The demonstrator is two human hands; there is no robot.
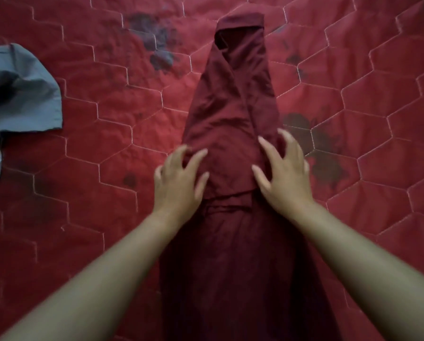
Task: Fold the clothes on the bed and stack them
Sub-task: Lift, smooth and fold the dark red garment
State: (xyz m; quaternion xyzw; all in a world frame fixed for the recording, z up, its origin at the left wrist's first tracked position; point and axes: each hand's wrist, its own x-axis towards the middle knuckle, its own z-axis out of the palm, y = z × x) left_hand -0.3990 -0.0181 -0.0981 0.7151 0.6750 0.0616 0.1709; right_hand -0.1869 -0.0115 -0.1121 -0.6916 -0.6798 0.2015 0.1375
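- The grey clothes [21,94] lie crumpled at the left side of the red quilt [95,217], well apart from the work.
- The left hand [181,175] is at the left edge of the maroon garment [230,107], with fingers spread and bent, gripping nothing.
- The garment lies mid-bed as a long narrow strip. I judge an end-to-end fold comes next, so both edges should be smoothed level first.
- The right hand [283,173] mirrors this on the right edge and also holds nothing.
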